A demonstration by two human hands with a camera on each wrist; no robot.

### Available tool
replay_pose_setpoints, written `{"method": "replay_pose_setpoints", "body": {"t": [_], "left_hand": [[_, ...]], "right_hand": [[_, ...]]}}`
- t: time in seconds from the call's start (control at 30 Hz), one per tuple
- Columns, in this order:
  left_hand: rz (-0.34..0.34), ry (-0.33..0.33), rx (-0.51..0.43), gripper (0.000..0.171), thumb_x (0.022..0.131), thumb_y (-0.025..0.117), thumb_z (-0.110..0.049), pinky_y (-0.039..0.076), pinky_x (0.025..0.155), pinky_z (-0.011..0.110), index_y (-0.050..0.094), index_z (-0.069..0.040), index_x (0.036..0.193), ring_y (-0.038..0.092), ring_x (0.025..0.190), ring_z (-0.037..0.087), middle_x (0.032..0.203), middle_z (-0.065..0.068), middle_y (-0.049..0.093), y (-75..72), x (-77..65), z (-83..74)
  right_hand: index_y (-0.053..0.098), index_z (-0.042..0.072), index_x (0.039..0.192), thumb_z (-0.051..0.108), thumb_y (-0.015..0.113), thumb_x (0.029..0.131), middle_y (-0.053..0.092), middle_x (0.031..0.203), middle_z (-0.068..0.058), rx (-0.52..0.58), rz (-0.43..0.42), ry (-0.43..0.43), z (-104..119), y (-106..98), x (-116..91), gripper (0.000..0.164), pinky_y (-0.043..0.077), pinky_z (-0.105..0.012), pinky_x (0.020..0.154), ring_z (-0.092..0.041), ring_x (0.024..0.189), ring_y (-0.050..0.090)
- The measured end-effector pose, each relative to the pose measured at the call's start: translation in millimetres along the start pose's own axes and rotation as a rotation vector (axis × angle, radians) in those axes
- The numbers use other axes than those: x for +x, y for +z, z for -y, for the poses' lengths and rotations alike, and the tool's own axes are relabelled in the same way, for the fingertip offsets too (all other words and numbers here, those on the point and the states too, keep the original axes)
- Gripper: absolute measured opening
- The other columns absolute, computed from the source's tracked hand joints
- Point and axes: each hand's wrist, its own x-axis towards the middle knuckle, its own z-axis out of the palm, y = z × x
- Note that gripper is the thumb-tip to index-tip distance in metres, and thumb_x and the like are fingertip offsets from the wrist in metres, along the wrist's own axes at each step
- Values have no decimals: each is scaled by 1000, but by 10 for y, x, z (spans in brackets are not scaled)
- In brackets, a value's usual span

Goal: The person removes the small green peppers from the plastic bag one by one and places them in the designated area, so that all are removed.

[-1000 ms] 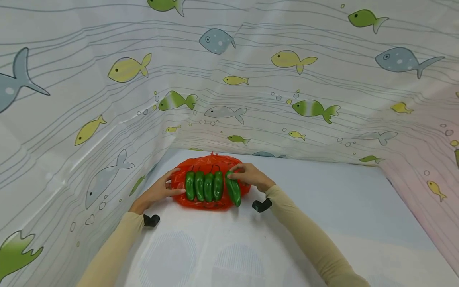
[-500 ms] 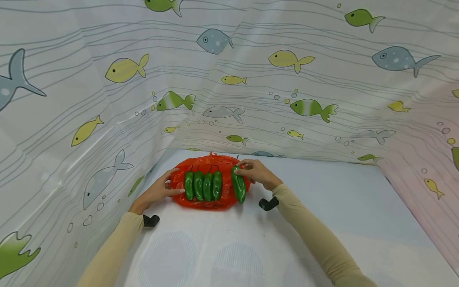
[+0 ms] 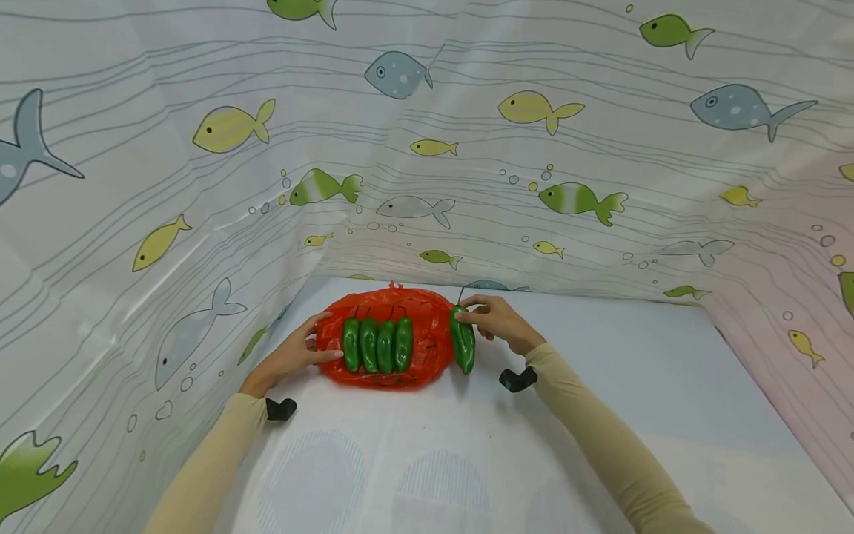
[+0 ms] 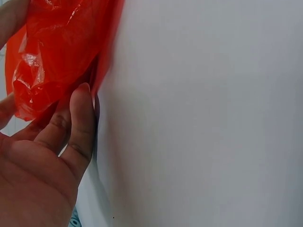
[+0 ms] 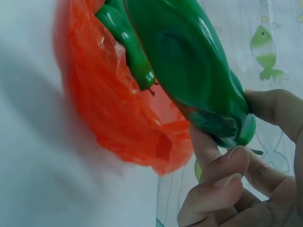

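My right hand (image 3: pixel 495 320) pinches a glossy green chili pepper (image 3: pixel 463 341) near its stem end. The pepper hangs with its tip pointing down, at the right edge of a red plastic bag (image 3: pixel 430 337). In the right wrist view this held pepper (image 5: pixel 184 61) looms large, with the thumb on one side and fingers on the other. Several green peppers (image 3: pixel 385 347) lie side by side on the bag, stems away from me. My left hand (image 3: pixel 296 352) holds the bag's left side; in the left wrist view its fingers curl about the crumpled red plastic (image 4: pixel 61 52).
The bag lies on a white table surface (image 3: pixel 373 445) near its back edge. A fish-patterned sheet (image 3: pixel 480 170) rises as walls behind and on both sides. Black wrist mounts (image 3: pixel 517 380) stick out below both wrists.
My right hand has lifted one pepper away from the row and carried it rightward to the bag's right edge. My left hand has stayed on the bag's left side.
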Motion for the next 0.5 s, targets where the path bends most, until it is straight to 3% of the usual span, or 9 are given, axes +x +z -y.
{"method": "replay_pose_setpoints", "body": {"t": [0.5], "left_hand": [[2, 3, 5, 100, 89, 83, -34, 49, 101, 52, 19, -20, 164, 48, 134, 46, 155, 19, 39, -6, -1, -23]], "right_hand": [[63, 14, 132, 40, 75, 94, 65, 89, -8, 5, -46, 21, -131, -239, -134, 48, 38, -30, 57, -18, 59, 45]]}}
